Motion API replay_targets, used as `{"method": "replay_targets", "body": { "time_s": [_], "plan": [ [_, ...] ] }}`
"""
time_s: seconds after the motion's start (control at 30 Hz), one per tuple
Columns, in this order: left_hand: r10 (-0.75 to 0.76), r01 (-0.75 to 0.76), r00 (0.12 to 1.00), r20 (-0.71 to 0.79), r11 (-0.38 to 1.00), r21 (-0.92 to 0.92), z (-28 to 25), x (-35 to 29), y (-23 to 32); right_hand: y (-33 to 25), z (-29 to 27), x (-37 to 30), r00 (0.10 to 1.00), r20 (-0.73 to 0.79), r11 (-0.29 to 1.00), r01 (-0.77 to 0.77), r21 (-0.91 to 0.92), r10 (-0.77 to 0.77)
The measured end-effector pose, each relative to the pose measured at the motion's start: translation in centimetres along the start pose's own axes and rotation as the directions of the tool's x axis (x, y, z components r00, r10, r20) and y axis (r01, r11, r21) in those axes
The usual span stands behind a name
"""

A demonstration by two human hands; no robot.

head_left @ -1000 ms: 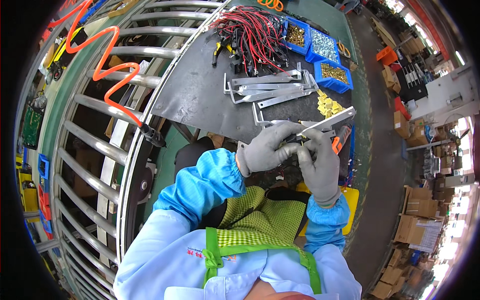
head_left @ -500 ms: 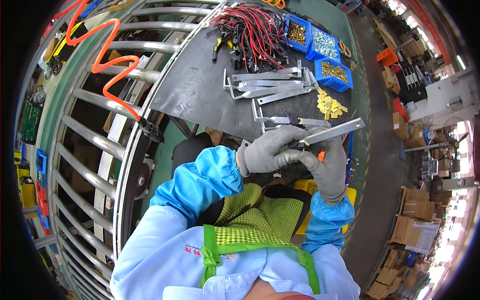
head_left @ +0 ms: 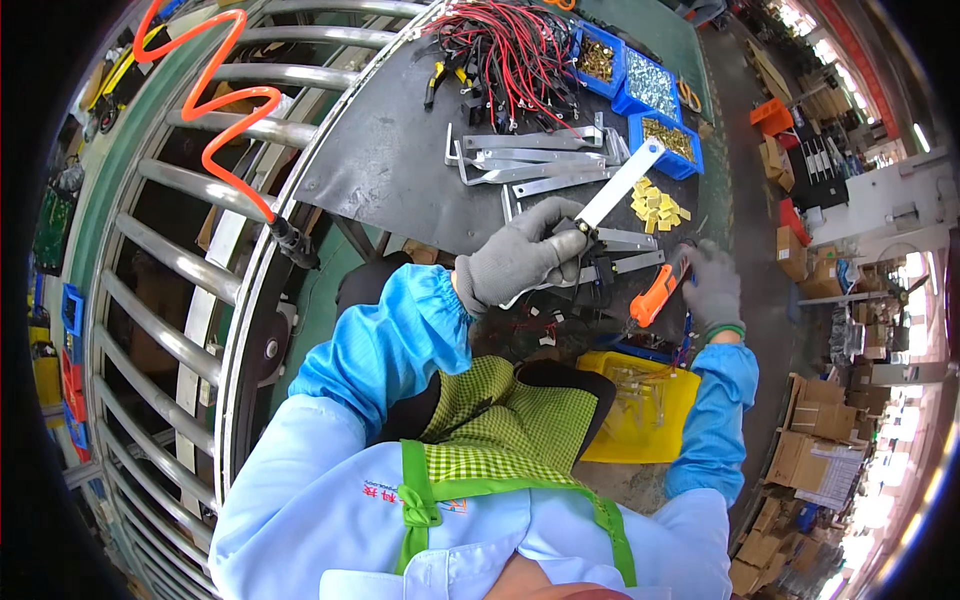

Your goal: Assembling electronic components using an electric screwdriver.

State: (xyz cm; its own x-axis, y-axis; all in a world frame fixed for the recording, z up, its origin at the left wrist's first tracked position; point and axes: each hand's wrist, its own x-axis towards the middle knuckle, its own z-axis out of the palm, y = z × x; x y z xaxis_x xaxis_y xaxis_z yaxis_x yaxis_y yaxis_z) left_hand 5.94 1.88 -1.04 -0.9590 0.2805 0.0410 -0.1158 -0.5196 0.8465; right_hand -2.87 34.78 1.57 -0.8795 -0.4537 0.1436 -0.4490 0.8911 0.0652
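My left hand (head_left: 525,257), in a grey glove, is closed on one end of a flat metal bracket (head_left: 622,185), which points up and away to the right. A small dark fitting sits on the bracket beside my fingers. To the right, my right hand (head_left: 714,284), also gloved and blurred by motion, is beside the upper end of an orange-bodied hand tool (head_left: 654,296). Whether its fingers grip that tool cannot be made out. Beyond my left hand, several metal brackets (head_left: 540,165) lie stacked on the black-topped table (head_left: 375,165).
Small yellow blocks (head_left: 655,208) are piled on the table's right part. Blue bins of fasteners (head_left: 650,85) stand behind them, beside a heap of red and black wires (head_left: 505,55). A yellow bin (head_left: 640,420) is below my hands. Left are metal rollers (head_left: 190,275) and an orange coiled hose (head_left: 212,130).
My hands have moved apart. My right hand has moved right, off the bracket, and the orange tool has come into full view. The bracket in my left hand has swung to point further away.
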Motion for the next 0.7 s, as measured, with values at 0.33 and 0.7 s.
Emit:
{"method": "replay_targets", "body": {
  "time_s": [0.33, 0.7],
  "plan": [
    [-0.166, 0.171, 0.985, -0.046, 0.967, 0.188, 0.3, 0.3, -1.3, 2.1, 3.9, -1.7, 0.973, -0.106, 0.977, 0.198, -0.076, -0.206],
    [-0.256, 0.261, 0.965, -0.052, 0.930, 0.261, 1.3, 0.3, -2.4, -11.6, -8.6, -6.6, 0.487, -0.740, 0.406, 0.626, 0.666, 0.464]
  ]
}}
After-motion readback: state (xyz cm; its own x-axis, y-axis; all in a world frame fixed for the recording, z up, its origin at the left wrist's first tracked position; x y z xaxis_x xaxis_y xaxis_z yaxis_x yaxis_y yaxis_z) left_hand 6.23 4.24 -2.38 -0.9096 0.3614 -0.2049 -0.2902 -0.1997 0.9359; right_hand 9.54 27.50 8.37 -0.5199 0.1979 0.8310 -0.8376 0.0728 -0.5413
